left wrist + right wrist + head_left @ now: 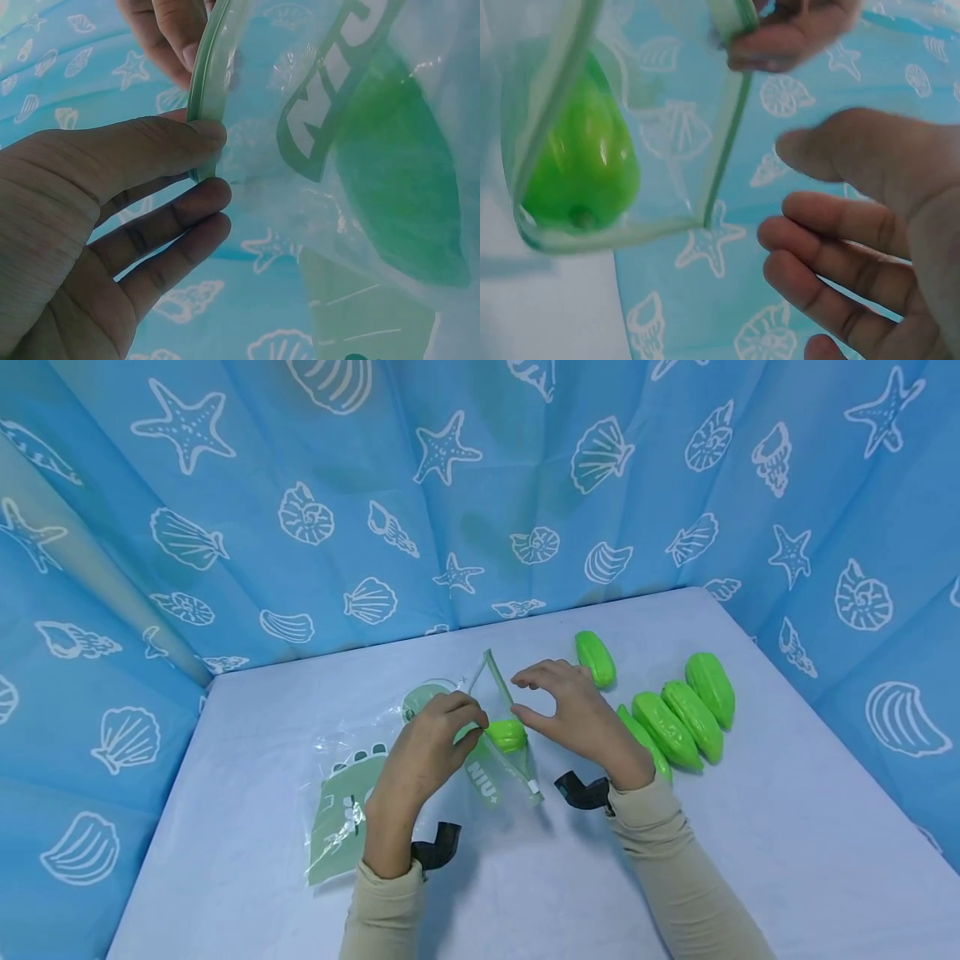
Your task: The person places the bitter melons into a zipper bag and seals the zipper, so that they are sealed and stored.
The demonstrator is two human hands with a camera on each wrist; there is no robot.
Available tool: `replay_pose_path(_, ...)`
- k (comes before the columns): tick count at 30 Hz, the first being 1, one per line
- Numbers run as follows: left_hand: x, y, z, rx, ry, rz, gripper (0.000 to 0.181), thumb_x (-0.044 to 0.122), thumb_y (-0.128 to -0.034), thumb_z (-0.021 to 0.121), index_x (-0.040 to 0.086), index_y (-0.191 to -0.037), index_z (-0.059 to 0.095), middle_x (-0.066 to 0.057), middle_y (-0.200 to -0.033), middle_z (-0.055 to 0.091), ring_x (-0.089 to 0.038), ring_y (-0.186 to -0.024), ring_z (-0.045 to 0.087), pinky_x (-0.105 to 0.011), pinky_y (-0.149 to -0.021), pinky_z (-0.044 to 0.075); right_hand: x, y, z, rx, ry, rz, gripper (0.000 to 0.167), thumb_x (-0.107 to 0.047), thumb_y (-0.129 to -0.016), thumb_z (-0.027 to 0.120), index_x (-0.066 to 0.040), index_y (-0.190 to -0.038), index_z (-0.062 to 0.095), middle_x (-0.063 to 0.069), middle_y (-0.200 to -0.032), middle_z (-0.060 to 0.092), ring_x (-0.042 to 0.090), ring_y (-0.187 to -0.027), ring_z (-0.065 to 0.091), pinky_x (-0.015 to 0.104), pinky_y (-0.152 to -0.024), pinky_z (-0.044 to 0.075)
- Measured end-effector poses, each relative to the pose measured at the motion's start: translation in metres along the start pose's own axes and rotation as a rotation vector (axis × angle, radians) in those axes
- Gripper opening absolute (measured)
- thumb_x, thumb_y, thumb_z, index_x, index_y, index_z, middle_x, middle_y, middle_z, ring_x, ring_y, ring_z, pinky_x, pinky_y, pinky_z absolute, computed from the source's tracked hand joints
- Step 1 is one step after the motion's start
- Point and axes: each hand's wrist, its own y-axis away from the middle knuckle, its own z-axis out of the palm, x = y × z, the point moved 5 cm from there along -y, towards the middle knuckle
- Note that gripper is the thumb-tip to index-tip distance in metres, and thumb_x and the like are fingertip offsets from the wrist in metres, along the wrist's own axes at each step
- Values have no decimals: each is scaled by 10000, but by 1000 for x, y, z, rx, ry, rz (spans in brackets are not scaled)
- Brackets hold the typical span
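A clear plastic zip bag (352, 818) with green print lies across the table, its mouth raised and spread apart. My left hand (431, 743) pinches the bag's green zip rim (206, 90) between thumb and forefinger, the other fingers extended. Inside the bag, just behind its mouth, sits a glossy green fruit-shaped piece (592, 165), which shows through the film in the left wrist view. To the right of the opening, my right hand (573, 714) hovers with fingers and thumb spread, holding nothing. In the right wrist view its fingertips are apart from the rim.
Several similar green fruit-shaped pieces (693, 718) form a slanting row at the right of the table, partly behind my right forearm. A single green piece (596, 658) lies farther back. A blue curtain (480, 510) with shells and starfish borders the white table (247, 793).
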Motion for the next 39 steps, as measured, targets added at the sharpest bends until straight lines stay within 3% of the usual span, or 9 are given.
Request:
replay_pose_path(5, 0, 0, 2, -2, 12, 0, 139, -12, -844, 787, 68, -951, 748, -22, -1029, 683, -199, -978, 617, -311, -870, 541, 13, 2, -16, 82, 9, 65, 275, -157, -894, 773, -69, -1144, 701, 66, -1090, 680, 240, -975, 598, 492, -837, 371)
replay_pose_path(13, 0, 1, 2, 18, 26, 7, 151, -31, -840, 781, 75, -941, 741, -20, -1034, 677, -202, -984, 615, -315, -845, 548, 40, 12, -38, 97, -2, 239, 237, -165, -941, 713, -42, -1143, 699, 111, -1081, 666, 295, -998, 583, 554, -931, 356)
replay_pose_path(19, 0, 0, 2, 4, 37, -7, 141, -26, -851, 773, 71, -950, 746, -22, -1039, 679, -200, -989, 612, -312, -858, 545, 64, 25, -52, 123, 1, 344, 262, -172, -948, 697, -7, -1152, 693, 142, -1095, 666, 321, -999, 583, 515, -922, 423)
replay_pose_path(27, 2, 0, 1, 22, 19, 8, 135, -22, -849, 776, 71, -943, 748, -17, -1036, 682, -197, -984, 615, -302, -845, 544, 88, 43, -70, 67, 11, 538, 395, -311, -988, 643, -23, -1258, 645, 150, -1207, 620, 349, -1093, 552, 487, -860, 474)
replay_pose_path(32, 2, 0, 1, 23, 13, 9, 135, -17, -851, 777, 75, -946, 748, -15, -1042, 678, -194, -988, 610, -298, -841, 545, 96, 44, -70, 55, 14, 586, 417, -326, -983, 644, -14, -1260, 639, 156, -1218, 620, 344, -1104, 549, 494, -871, 482)
replay_pose_path(39, 3, 1, 1, 21, 20, 2, 141, -21, -848, 778, 75, -947, 749, -13, -1037, 676, -191, -985, 608, -296, -838, 545, 105, 35, -62, 108, 21, 606, 432, -308, -977, 646, 15, -1263, 622, 180, -1152, 638, 357, -1091, 556, 501, -879, 460)
